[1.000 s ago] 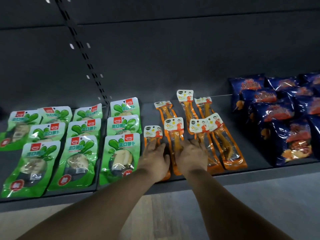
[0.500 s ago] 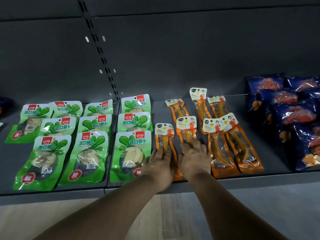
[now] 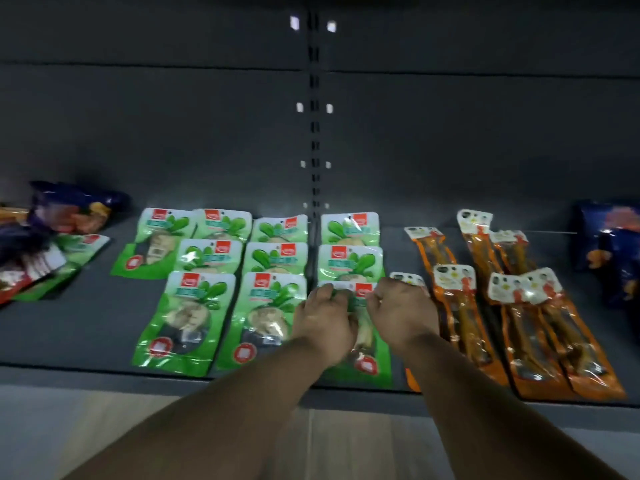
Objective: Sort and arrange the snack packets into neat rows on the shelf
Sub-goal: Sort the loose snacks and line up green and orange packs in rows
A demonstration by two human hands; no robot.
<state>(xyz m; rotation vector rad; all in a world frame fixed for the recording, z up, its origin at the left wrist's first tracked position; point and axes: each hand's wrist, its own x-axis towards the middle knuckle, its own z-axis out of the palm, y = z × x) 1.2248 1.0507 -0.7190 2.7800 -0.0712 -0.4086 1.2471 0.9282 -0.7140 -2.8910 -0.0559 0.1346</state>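
Green snack packets (image 3: 201, 317) lie in rows on the dark shelf (image 3: 86, 341). Long orange packets (image 3: 540, 323) lie in rows to their right. Both hands are on the front green packet (image 3: 379, 355) of the rightmost green column. My left hand (image 3: 325, 320) curls its fingers over the packet's top edge. My right hand (image 3: 401, 313) pinches the same top edge near the red logo. The hands hide most of this packet and the top of one orange packet (image 3: 405, 278).
A loose pile of blue, red and green packets (image 3: 52, 237) sits at the far left of the shelf. Blue packets (image 3: 609, 244) stand at the far right. A slotted upright (image 3: 314, 133) runs up the back wall. Pale floor (image 3: 69, 427) shows below the shelf lip.
Both hands have left the orange packets and moved left onto the front green packet. The view has swung left, bringing the mixed pile into sight.
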